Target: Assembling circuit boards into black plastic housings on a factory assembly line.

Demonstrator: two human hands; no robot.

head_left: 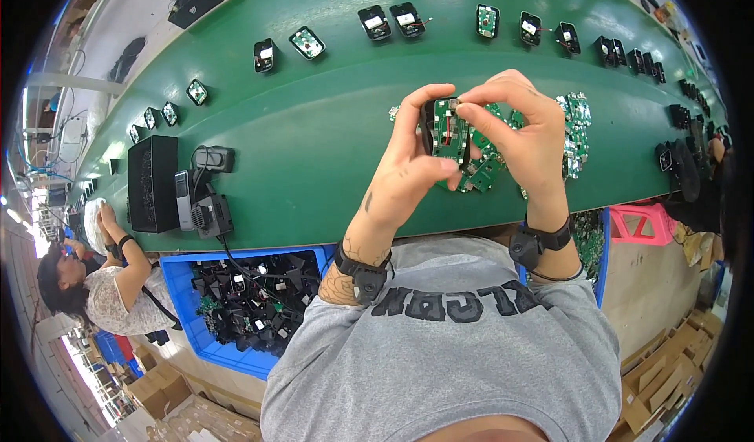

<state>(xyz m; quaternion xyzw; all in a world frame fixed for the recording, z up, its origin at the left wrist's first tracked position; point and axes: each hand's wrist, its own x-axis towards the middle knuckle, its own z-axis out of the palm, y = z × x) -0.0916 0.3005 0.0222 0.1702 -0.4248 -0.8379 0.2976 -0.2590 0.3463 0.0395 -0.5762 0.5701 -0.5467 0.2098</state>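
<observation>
A black plastic housing (428, 128) is gripped in my left hand (399, 171), its fingers along the far left side and its thumb across the lower end. Inside or against that housing lies a green circuit board (441, 140) with a short red wire; how far it is seated I cannot tell. My right hand (528, 124) pinches the board's upper right corner, by a silver part, between thumb and forefinger. Beneath both hands spreads a pile of loose green circuit boards (577, 140) on the green table (314, 151).
Along the table's far side runs a row of open black housings (375, 23), some with green boards. Left stand a black box (153, 183) and a dark corded device (210, 214). A blue bin (236, 363) of black parts sits below, a pink stool (642, 224) right. Another person (118, 293) works at left.
</observation>
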